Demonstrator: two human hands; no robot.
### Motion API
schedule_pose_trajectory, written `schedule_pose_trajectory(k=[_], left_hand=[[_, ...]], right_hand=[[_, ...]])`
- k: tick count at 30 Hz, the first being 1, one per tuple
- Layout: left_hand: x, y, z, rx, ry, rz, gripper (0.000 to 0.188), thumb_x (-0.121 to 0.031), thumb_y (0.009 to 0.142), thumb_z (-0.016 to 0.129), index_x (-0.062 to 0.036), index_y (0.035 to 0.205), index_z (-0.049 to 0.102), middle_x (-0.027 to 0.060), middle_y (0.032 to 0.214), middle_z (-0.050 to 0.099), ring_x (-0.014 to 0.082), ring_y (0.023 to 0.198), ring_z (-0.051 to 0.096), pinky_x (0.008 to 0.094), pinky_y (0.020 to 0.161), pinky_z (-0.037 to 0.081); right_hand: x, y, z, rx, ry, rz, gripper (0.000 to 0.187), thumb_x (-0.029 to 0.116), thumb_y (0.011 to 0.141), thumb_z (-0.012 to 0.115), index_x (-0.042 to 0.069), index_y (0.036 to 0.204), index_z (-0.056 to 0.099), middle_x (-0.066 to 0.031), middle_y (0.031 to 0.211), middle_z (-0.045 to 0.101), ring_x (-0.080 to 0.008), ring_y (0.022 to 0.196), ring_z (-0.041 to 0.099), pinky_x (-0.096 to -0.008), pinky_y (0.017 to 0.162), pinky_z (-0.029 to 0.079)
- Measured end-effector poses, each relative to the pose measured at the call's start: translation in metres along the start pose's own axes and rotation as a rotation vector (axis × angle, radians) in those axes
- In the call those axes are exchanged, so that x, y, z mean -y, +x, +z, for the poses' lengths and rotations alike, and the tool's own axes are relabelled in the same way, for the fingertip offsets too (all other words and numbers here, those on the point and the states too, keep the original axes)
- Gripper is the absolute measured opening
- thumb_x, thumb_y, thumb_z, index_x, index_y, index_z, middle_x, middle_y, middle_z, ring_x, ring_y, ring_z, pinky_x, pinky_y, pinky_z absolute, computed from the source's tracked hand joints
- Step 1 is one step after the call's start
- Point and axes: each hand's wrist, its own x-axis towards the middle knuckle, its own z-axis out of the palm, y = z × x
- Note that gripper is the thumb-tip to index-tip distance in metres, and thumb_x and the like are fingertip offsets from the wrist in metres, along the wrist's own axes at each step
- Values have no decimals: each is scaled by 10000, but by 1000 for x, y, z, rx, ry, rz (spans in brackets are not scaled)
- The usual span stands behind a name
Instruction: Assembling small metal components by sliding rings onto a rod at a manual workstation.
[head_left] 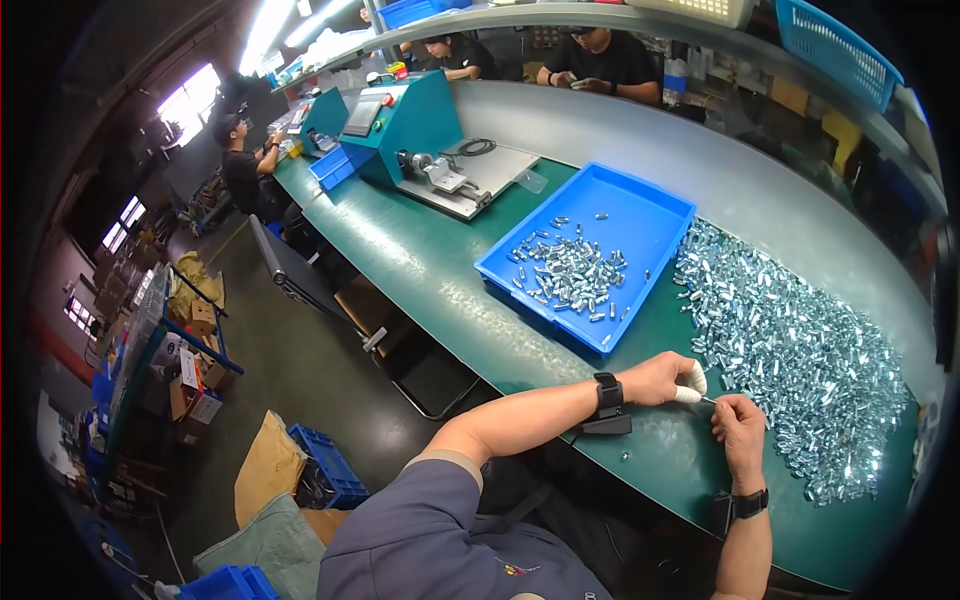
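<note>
Head view: a slim metal piece (708, 401) sits between the left hand (660, 381) and right hand (739, 426), over the smooth green bench (655, 455); the left's white-wrapped fingers and the right's bare ones appear to pinch its ends. Work looks far from over: a modest batch (575, 272) of shiny, stubby cylinders lies in the blue plastic tray (642, 215), against a much larger glinting heap (790, 350) right of it.
</note>
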Motion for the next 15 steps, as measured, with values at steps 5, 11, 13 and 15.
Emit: schedule_pose_trajectory(k=[5,11,13,15], left_hand=[[6,1,-2,-14,5,21,195,-175,856,752,-22,956,684,48,832,692,121,783,638,297,722,511],[1,-3,-2,4,52,-3,178,-164,886,736,-21,977,679,27,869,684,101,809,623,277,749,506],[1,-4,-2,1,48,2,176,-164,886,736,-24,975,680,27,867,684,101,805,623,279,745,506],[1,-3,0,-3,39,8,179,-164,875,740,-23,967,682,36,860,689,111,798,630,285,740,509]], right_hand=[[4,2,2,29,-28,2,143,169,944,644,29,959,670,5,736,633,-52,577,548,-188,508,415],[5,-1,4,40,-5,-20,121,140,917,672,21,936,683,7,741,645,-48,581,558,-189,508,421],[4,-2,3,40,-7,-30,119,137,915,672,20,932,683,7,742,646,-48,580,558,-189,508,422],[4,-1,2,42,-21,-30,119,138,917,667,19,920,683,6,736,646,-49,575,557,-191,507,423]])
